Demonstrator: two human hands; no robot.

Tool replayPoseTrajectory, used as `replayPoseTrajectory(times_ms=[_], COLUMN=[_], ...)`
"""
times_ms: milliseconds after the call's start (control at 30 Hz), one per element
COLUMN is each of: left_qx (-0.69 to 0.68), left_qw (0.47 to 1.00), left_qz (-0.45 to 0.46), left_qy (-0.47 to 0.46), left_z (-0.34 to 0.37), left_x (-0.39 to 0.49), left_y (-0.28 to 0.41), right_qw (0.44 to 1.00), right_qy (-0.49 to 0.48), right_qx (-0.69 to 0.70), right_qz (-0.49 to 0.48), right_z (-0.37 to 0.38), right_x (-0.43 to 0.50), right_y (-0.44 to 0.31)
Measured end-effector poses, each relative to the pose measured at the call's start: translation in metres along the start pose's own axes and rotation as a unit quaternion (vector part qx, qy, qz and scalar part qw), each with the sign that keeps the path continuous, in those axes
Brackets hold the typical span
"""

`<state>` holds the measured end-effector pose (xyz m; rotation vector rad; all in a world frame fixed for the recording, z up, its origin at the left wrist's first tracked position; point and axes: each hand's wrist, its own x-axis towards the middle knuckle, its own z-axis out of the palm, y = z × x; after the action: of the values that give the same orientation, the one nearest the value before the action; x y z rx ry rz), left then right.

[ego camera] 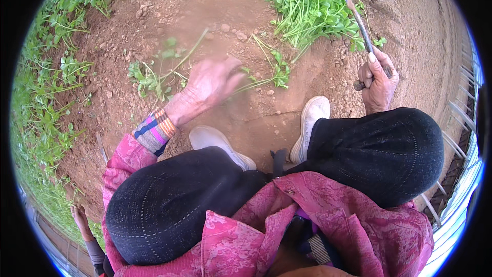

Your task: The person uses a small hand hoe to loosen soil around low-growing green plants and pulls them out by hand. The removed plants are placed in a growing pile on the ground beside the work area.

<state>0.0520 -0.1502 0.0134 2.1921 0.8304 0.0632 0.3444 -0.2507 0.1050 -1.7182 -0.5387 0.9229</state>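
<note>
My left hand (213, 79), blurred, is low over the brown soil between my feet and the plants. A thin green stem with leaves (281, 71) runs from near its fingertips to the right; whether the fingers grip it cannot be told. Beside the wrist is a blurred leafy sprig (155, 79). My right hand (379, 79) is closed around a long, narrow metal hand tool (361, 25), its flat blade pointing up and away. Just left of that blade lies a pile of cut, celery-like green stalks (307, 7), leaves mostly toward the far side.
Leafy plants (42, 96) grow in a dense band along the left. Another person's hand (80, 219) reaches into it at the lower left. A thin blade-like object (102, 147) shows behind my left sleeve. My light shoes (215, 138) stand on the soil. Metal poles (457, 146) line the right.
</note>
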Motion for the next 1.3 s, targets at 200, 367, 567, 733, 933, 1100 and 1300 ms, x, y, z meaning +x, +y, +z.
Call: replayPoseTrajectory(times_ms=[200,367,567,733,933,1100,1300], left_qx=[-0.024,-0.167,-0.495,-0.506,-0.278,-0.09,-0.173], left_qw=[0.979,0.964,0.812,0.817,0.917,0.953,0.96], left_qz=[0.023,-0.202,-0.308,-0.275,-0.282,-0.268,-0.203], left_qy=[0.202,0.036,0.013,-0.007,0.048,-0.113,-0.087], left_z=[0.041,0.033,-0.012,-0.062,-0.028,0.013,0.041], left_x=[0.1,0.12,0.055,0.034,0.057,0.093,0.079], left_y=[0.021,0.03,0.061,0.072,0.048,0.043,0.054], right_qw=[0.985,0.986,0.933,0.862,0.902,0.913,0.898], right_qy=[-0.094,-0.105,-0.131,-0.038,-0.065,-0.066,-0.073], right_qx=[-0.146,-0.13,-0.258,-0.417,-0.372,-0.339,-0.337], right_qz=[-0.001,-0.005,-0.213,-0.284,-0.209,-0.215,-0.271], right_z=[-0.085,-0.098,-0.064,-0.06,-0.066,-0.066,-0.058], right_x=[0.007,0.022,0.091,0.135,0.11,0.094,0.091], right_y=[0.017,0.023,-0.002,-0.003,0.002,-0.005,-0.011])
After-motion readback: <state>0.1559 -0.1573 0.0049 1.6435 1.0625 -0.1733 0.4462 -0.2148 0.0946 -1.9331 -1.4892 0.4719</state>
